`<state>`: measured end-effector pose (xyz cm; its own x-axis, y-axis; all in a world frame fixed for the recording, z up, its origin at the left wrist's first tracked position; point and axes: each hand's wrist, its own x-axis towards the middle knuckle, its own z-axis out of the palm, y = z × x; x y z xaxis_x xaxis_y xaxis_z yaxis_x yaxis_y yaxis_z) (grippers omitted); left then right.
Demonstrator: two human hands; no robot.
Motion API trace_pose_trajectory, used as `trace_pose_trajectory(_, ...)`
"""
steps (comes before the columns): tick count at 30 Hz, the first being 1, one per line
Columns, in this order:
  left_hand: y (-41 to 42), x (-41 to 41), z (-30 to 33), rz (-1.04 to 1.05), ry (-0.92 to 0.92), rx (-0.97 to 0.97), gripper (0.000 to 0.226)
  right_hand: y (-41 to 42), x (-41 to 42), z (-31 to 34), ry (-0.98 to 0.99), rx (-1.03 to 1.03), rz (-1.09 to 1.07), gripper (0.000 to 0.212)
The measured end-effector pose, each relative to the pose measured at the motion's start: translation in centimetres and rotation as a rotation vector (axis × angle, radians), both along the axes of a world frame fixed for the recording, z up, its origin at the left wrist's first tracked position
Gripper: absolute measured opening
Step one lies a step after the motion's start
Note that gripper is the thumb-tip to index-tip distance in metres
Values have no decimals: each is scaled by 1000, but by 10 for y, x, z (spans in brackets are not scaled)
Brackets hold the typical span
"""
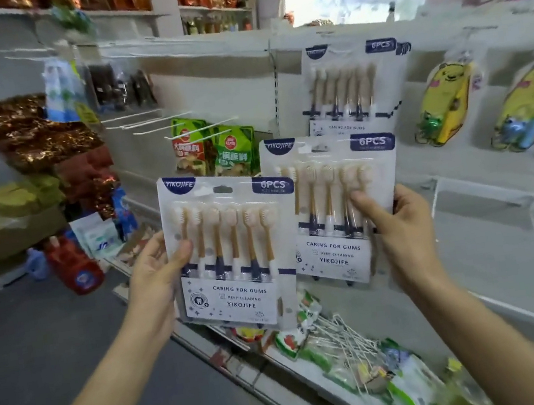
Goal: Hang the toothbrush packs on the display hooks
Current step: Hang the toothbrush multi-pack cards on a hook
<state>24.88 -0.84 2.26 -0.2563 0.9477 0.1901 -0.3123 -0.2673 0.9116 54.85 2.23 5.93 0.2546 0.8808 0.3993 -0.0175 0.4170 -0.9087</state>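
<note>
My left hand (159,270) grips a white six-piece toothbrush pack (235,252) by its left edge, held upright in front of the display. My right hand (396,217) grips a second, identical toothbrush pack (332,210) by its right side, a little higher and further back. A third toothbrush pack (357,84) hangs on the white display panel above them. Bare white display hooks (178,127) stick out of the panel to the left, at about the height of the hanging pack.
Green snack bags (216,147) hang behind the held packs. Yellow cartoon items (444,103) hang at right. A clear shelf divider (487,204) sits on the right shelf. Loose white hooks and packets (348,339) lie on the bottom shelf. Red bags and boxes (38,139) are stacked at left.
</note>
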Motion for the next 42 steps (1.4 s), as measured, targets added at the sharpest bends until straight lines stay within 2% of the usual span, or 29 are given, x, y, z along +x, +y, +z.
trace_pose_trajectory(3,19,-2,-4,-100,22,-22,68,8,0,13,3,27,-56,17)
trace_pose_trajectory(4,25,0,-5,-124,21,-32,66,11,0,17,12,40,-72,16)
trace_pose_trajectory(7,45,11,-5,-166,-6,-33,39,21,2,30,56,80,-84,15)
trace_pose_trajectory(9,58,17,-4,-183,-7,-24,35,32,5,38,66,102,-81,11)
trace_pose_trajectory(14,92,20,-2,-185,1,-28,35,78,8,55,100,136,-88,9)
trace_pose_trajectory(19,122,13,2,-175,18,21,36,123,4,66,86,165,-90,24)
trace_pose_trajectory(26,156,12,-5,-151,8,22,39,154,2,72,156,203,-87,18)
trace_pose_trajectory(30,175,14,-5,-188,25,25,64,165,4,74,154,215,-124,15)
trace_pose_trajectory(33,192,17,-4,-239,20,25,56,173,5,73,144,196,-171,12)
trace_pose_trajectory(36,213,19,-5,-290,30,12,60,183,8,73,116,171,-231,11)
trace_pose_trajectory(39,230,25,-1,-343,21,-10,40,197,13,75,103,154,-290,12)
trace_pose_trajectory(42,242,29,1,-388,33,-4,37,211,19,77,76,128,-351,9)
